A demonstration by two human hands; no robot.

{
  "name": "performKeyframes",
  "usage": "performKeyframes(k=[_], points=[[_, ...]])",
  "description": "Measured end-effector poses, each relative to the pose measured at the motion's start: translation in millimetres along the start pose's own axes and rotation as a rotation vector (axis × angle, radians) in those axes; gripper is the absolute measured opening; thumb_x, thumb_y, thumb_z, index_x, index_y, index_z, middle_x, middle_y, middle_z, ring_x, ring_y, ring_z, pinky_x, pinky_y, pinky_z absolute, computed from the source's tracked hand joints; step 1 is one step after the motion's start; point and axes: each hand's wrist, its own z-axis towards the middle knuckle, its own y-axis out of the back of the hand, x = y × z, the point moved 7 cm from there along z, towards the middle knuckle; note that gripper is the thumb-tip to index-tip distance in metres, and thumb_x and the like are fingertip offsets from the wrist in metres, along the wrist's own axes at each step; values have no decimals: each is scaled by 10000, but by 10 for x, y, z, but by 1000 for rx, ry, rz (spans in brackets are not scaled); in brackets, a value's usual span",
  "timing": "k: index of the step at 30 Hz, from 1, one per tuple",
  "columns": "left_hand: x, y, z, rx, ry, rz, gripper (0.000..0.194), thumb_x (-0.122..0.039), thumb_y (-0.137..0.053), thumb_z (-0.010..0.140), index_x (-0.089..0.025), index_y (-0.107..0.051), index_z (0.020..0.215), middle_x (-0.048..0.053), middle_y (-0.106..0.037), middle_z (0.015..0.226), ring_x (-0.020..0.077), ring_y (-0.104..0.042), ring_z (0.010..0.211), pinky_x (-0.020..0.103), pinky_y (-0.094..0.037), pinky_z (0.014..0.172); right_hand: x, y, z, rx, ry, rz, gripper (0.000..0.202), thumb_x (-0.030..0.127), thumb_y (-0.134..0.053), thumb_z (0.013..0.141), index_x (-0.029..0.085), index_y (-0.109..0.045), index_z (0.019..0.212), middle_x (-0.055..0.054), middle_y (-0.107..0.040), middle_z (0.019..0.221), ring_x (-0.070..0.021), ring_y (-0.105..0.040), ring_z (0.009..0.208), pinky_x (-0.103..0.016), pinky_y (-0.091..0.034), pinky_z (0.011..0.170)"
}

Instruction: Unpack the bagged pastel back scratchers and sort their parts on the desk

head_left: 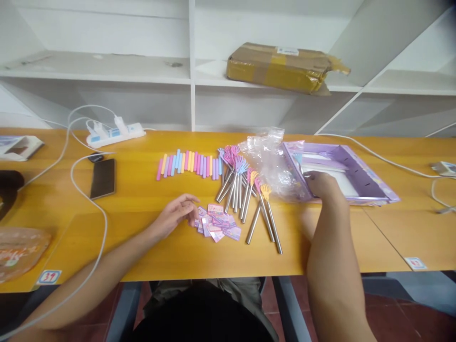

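Note:
My left hand (180,213) hovers at the left edge of a pile of small purple and pink printed cards (218,222), its fingers loosely bent and apart with nothing visible in them. At the left wall of a purple open-topped box (370,183), my right hand (322,184) has its fingers drawn together. What they hold, if anything, I cannot make out. Crumpled clear plastic bags (269,164) lie just left of that hand. Between the hands are several telescopic back scratchers (237,183) with metal rods and coloured claw heads.
A row of pastel sticks (190,162) lies behind the cards. To the left are a phone (103,178), a power strip (116,134) with white cables, and a plastic packet (21,251). A taped cardboard parcel (278,66) sits on the shelf above.

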Motion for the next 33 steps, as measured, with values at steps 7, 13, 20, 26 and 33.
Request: performKeyframes(k=[7, 13, 20, 26, 33], points=[[-56, 52, 8, -38, 16, 42, 298, -426, -696, 996, -157, -661, 1117, 32, -710, 805, 147, -653, 644, 280, -502, 659, -40, -100, -58, 154, -209, -33, 228, 151, -628, 817, 221, -778, 973, -103, -737, 777, -215, -519, 617, -370, -360, 702], [-252, 297, 28, -189, -76, 409, 200, -386, -601, 1022, -196, -646, 1062, 17, -680, 809, 175, -643, 723, 313, -509, 724, -15, -33, -74, 155, -242, -81, 219, 140, -593, 805, 215, -793, 856, -122, -692, 771, -250, -540, 655, -395, -367, 720], [-670, 792, 85, -470, -323, 1431, 336, -244, -534, 976, -200, -637, 1293, 153, -625, 1387, 349, -537, 1333, 529, -391, 1174, 522, 191, -205, -257, -49, 7, 365, 180, -473, 906, 131, -775, 1104, -205, -706, 1095, -288, -617, 990, -407, -438, 913], [-569, 1205, 180, -491, -217, 1600, 449, -303, -417, 1045, -141, -573, 1434, 200, -543, 1544, 380, -481, 1408, 558, -342, 1206, 1049, -84, -326, -5, 185, 253, 291, 252, -506, 889, 165, -762, 996, -97, -763, 901, -215, -651, 783, -327, -465, 792], [-567, 1435, 185, -623, -134, 1668, 355, -381, -454, 1047, -141, -696, 1145, 188, -724, 1122, 364, -625, 1109, 514, -482, 1047, 1456, -363, -601, 403, 411, 146, 397, 514, -589, 967, 202, -660, 732, -30, -673, 670, -158, -526, 605, -304, -363, 637]])
